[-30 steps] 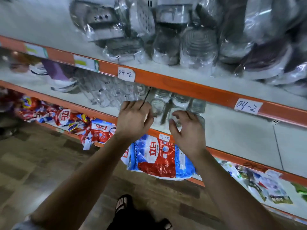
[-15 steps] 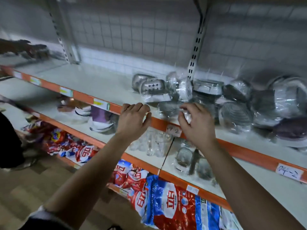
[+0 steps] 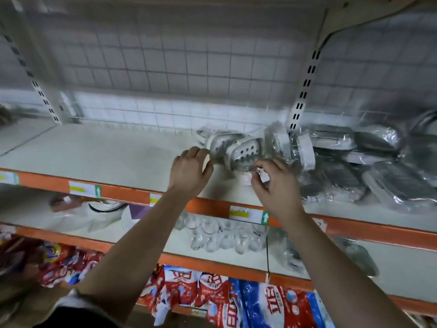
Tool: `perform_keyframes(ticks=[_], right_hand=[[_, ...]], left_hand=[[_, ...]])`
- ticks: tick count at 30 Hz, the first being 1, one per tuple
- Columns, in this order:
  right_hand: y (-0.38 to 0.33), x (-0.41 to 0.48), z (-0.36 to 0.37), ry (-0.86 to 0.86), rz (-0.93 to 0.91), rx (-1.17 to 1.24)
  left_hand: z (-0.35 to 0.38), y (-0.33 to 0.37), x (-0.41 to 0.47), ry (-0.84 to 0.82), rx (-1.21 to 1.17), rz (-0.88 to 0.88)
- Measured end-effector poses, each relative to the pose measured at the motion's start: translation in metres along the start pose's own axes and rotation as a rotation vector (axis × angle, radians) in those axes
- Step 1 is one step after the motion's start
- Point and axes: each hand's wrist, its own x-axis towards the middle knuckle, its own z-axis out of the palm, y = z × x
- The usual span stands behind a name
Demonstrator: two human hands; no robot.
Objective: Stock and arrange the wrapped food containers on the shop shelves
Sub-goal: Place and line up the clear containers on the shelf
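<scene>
White perforated plastic under clear film is seen at the centre of the head view: 1 wrapped container point(image 3: 244, 152) is tilted on edge over the top shelf point(image 3: 106, 147), its holed face turned toward the camera. It is placed at the left end of a pile of wrapped containers point(image 3: 378, 166), which is heaped along the shelf to the right of a slotted upright point(image 3: 303, 91).

The container is framed by 2 bare hands. The right hand point(image 3: 275, 185) is raised just below it, with the fingers curled and the film at the container's lower edge pinched between thumb and forefinger. The left hand point(image 3: 189, 171) is held at the container's left end, back of the hand to the camera and fingers bent toward the film. Whether anything is gripped by that hand cannot be told.

Both forearms are extended up and forward across the shelf's orange front edge point(image 3: 123, 195). On the shelf beneath, clear glasses point(image 3: 224, 235) are grouped, and red and blue detergent bags point(image 3: 272, 306) are stacked below those.
</scene>
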Motion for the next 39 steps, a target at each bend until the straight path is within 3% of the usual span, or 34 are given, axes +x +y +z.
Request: perform_keyframes(ticks=[4, 12, 18, 26, 32, 39], right_hand=[[-0.001, 0.009, 0.01, 0.01, 0.03, -0.072], [0.004, 0.027, 0.025, 0.032, 0.085, -0.128], [0.004, 0.036, 0.025, 0.04, 0.093, -0.132], [0.001, 0.045, 0.034, 0.085, 0.059, -0.089], [-0.004, 0.055, 0.049, 0.083, 0.018, -0.061], [-0.019, 0.076, 0.074, 0.029, -0.017, -0.022]], left_hand=[[0.012, -0.01, 0.03, -0.069, -0.109, -0.048], [0.031, -0.014, 0.077, -0.155, -0.608, -0.318], [0.036, -0.015, 0.084, -0.094, -0.639, -0.237], [0.012, -0.036, 0.062, 0.035, -0.446, -0.039], [-0.019, -0.073, 0.03, 0.076, -0.018, 0.23], [-0.033, -0.13, 0.009, 0.016, 0.289, 0.186]])
